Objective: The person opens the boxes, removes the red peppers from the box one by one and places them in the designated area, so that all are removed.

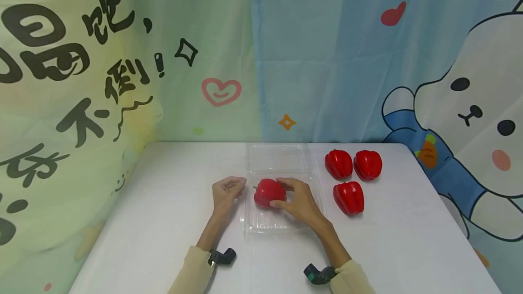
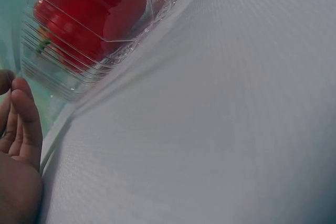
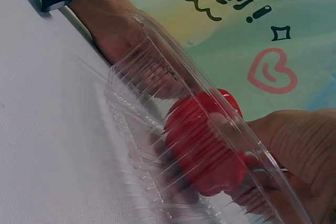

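Observation:
A clear plastic clamshell box (image 1: 261, 226) lies unfolded on the table, its lid (image 1: 278, 153) flat on the far side. Inside the near half is a red bell pepper (image 1: 268, 193), its stem toward the left. My right hand (image 1: 300, 199) grips this pepper from the right, thumb on the near side and fingers on the far side. At the box's left rim is my left hand (image 1: 226, 193), its thumb and fingertips pinched together at the edge. Through the clear ribbed wall (image 3: 157, 145), the right wrist view shows the pepper (image 3: 205, 145) low in the box.
Three more red bell peppers stand in a cluster right of the box: one at the back left (image 1: 338, 164), one at the back right (image 1: 367, 165) and one nearer (image 1: 348, 198). A printed curtain (image 1: 302, 58) hangs behind the white table (image 1: 163, 221).

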`<state>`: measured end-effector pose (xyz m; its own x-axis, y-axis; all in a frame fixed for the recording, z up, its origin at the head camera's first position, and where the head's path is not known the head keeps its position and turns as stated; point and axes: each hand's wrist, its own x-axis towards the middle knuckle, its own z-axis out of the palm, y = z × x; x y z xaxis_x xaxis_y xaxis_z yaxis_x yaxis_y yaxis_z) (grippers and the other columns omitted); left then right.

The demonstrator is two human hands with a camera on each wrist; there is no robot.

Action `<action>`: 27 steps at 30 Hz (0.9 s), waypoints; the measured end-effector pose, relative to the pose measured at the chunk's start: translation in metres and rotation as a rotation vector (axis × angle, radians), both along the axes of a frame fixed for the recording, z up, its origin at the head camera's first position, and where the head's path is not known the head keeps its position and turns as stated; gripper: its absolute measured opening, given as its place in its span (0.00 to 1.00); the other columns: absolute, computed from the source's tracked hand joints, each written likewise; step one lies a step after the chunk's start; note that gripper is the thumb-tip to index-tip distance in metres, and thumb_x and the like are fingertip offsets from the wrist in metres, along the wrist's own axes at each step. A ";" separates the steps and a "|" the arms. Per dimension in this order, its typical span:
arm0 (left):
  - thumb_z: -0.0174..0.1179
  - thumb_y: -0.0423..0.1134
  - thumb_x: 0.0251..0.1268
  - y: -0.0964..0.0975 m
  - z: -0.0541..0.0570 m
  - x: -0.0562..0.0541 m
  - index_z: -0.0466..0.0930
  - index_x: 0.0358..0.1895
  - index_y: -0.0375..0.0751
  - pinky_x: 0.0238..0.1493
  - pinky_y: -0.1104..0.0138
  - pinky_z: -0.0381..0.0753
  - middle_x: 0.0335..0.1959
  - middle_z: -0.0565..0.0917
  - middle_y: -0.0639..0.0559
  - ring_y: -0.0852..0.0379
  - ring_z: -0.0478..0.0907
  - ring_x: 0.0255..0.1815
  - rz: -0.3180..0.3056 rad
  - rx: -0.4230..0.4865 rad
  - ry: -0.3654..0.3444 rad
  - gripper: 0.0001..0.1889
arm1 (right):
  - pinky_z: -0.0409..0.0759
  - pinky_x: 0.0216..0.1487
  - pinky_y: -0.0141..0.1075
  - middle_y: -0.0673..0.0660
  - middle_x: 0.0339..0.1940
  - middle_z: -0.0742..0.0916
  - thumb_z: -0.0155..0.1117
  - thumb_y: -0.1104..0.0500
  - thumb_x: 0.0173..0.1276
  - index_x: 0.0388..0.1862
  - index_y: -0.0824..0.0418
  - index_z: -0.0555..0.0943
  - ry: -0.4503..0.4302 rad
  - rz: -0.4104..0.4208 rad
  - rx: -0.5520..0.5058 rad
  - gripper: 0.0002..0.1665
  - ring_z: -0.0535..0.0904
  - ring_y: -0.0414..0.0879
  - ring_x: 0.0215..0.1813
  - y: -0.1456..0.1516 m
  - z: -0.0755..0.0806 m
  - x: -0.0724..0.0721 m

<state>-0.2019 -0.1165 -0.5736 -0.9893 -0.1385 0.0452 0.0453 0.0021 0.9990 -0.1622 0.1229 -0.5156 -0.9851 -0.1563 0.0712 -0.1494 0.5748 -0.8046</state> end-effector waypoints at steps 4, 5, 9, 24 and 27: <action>0.72 0.37 0.71 0.000 -0.002 0.000 0.91 0.45 0.34 0.33 0.73 0.83 0.38 0.92 0.34 0.61 0.84 0.27 -0.003 0.008 0.004 0.08 | 0.86 0.69 0.56 0.60 0.70 0.89 0.87 0.58 0.60 0.74 0.61 0.81 -0.003 0.012 -0.008 0.43 0.86 0.59 0.69 -0.001 -0.001 -0.001; 0.72 0.37 0.71 0.000 -0.002 -0.001 0.91 0.45 0.34 0.34 0.73 0.83 0.37 0.92 0.34 0.61 0.84 0.27 -0.003 0.007 0.006 0.09 | 0.85 0.70 0.56 0.59 0.70 0.88 0.87 0.58 0.60 0.74 0.60 0.81 -0.009 0.014 -0.011 0.43 0.86 0.59 0.69 -0.001 -0.001 -0.002; 0.72 0.39 0.71 0.000 -0.003 -0.002 0.91 0.45 0.34 0.33 0.73 0.82 0.36 0.92 0.34 0.61 0.83 0.26 0.000 0.001 0.010 0.09 | 0.86 0.70 0.54 0.59 0.70 0.89 0.87 0.59 0.61 0.75 0.60 0.81 -0.014 0.024 -0.022 0.43 0.86 0.58 0.69 -0.002 0.000 -0.002; 0.72 0.36 0.70 0.000 -0.002 -0.002 0.91 0.45 0.33 0.32 0.73 0.82 0.35 0.92 0.36 0.62 0.83 0.26 0.000 0.014 0.010 0.09 | 0.89 0.65 0.51 0.56 0.68 0.89 0.90 0.56 0.56 0.72 0.56 0.83 -0.001 -0.027 -0.055 0.43 0.87 0.55 0.66 0.002 0.004 0.001; 0.72 0.36 0.70 0.000 -0.002 -0.002 0.91 0.45 0.32 0.31 0.73 0.82 0.36 0.93 0.35 0.62 0.83 0.25 -0.002 0.018 0.010 0.09 | 0.90 0.63 0.50 0.55 0.68 0.89 0.90 0.56 0.54 0.71 0.55 0.84 0.009 -0.040 -0.063 0.44 0.87 0.54 0.64 0.003 0.005 0.002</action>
<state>-0.2036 -0.1166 -0.5756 -0.9891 -0.1372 0.0529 0.0556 -0.0159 0.9983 -0.1604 0.1256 -0.5107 -0.9897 -0.1121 0.0889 -0.1351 0.5285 -0.8381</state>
